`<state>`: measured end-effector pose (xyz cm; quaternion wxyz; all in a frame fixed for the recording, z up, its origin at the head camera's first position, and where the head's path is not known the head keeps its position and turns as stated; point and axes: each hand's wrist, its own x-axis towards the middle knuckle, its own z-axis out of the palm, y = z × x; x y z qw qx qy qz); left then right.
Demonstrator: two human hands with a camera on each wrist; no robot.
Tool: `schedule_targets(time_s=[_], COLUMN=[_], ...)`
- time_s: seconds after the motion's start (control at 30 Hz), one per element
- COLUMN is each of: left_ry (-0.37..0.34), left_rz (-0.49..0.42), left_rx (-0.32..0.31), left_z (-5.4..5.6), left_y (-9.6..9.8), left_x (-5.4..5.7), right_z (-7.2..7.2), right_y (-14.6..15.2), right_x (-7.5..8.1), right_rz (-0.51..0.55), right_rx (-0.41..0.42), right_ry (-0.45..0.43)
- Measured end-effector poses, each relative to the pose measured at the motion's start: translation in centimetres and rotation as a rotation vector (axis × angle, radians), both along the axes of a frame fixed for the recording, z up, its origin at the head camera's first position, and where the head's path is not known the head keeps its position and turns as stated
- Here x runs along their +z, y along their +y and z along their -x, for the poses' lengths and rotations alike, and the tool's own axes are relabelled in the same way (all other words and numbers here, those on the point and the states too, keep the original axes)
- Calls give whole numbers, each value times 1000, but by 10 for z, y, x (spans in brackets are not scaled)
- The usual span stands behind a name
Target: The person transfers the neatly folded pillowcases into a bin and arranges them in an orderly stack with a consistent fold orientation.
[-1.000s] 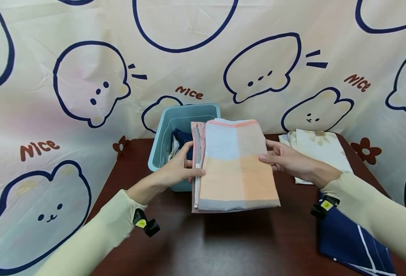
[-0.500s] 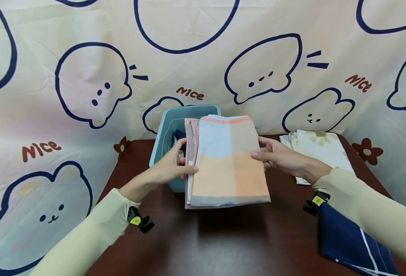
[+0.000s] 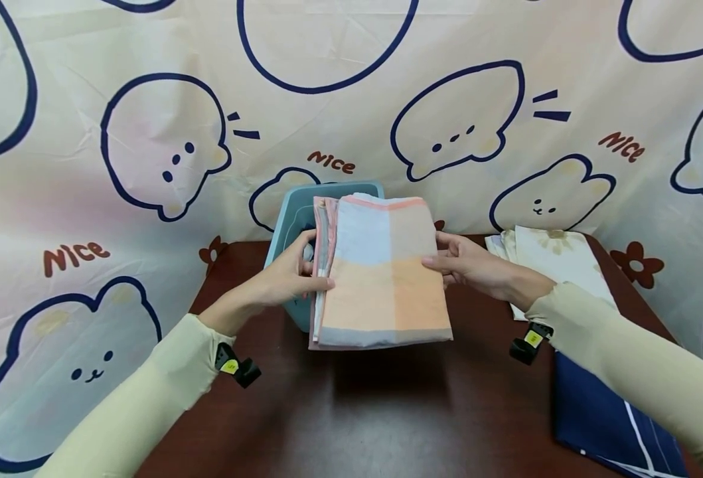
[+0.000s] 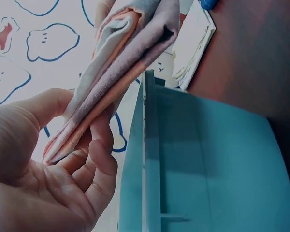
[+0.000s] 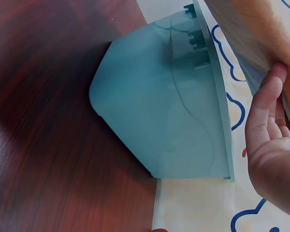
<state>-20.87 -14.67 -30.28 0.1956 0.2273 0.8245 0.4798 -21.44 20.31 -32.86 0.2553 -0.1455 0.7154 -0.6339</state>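
A folded checked cloth (image 3: 381,285) in pale blue, beige and orange with a grey lower band is held up over the front of a teal plastic bin (image 3: 333,188). My left hand (image 3: 285,273) pinches its left edge, thumb on the front face. On the opposite edge, my right hand (image 3: 476,267) grips with the thumb in front and fingers behind. The left wrist view shows the cloth's stacked folds (image 4: 106,82) between thumb and fingers, above the bin's rim. Most of the bin's opening is hidden behind the cloth.
A folded white cloth with a flower print (image 3: 560,259) lies at the table's back right. Nearer, a navy cloth with white lines (image 3: 596,405) lies partly beneath my right forearm. A patterned curtain (image 3: 351,119) hangs behind the dark brown table (image 3: 381,431).
Both hands have carried the checked cloth left and slightly upward, so it covers more of the bin. The dark fabric seen earlier inside the bin is now mostly hidden.
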Motion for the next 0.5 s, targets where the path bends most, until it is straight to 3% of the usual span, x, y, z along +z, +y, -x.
schedule_targets(time_s=[0.5], left_ry=[-13], left_rz=[38], left_rx=[6], left_z=[13], left_y=[-11], left_x=[10], right_z=[12], right_y=[-13], right_x=[0], right_rz=[34], right_rx=[-9], right_ry=[-7])
